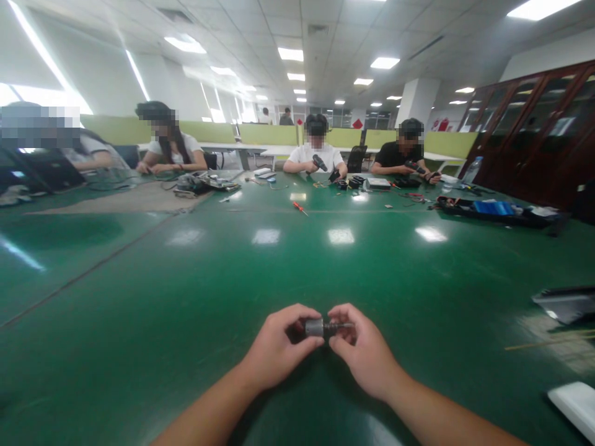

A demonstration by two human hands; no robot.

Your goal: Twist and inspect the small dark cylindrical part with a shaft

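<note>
With left hand (274,350) and right hand (365,356) close together at lower centre of frame, held one small assembly just above the desk (186,279). Pinched the grey metal cylinder (315,327) in left-hand fingertips, thumb under, fingers curled over. Pinched the dark stub (340,324) at the cylinder's right end between right-hand thumb and forefinger. Had both hands closed on it, neither one empty.

Judged the work as partway: had the two pieces end to end and in line, so fitting looked begun. Could not tell whether seated, threaded or only butted together; too small, half hidden by fingers. Could not count the join as finished. Saw no tool in either hand and no loose parts on the desk beside them.

Placed the assembly between the hands, touching both, seemingly clear of the desk surface. Noted a red-handled screwdriver (300,208) well apart, upper centre of frame. Noted a white flat item (576,406) at lower right corner and a dark flat tray (567,303) at right edge, both apart from the right hand. Logged co-workers (316,156) seated across the desk along upper frame, busy with own parts, nowhere near.
</note>
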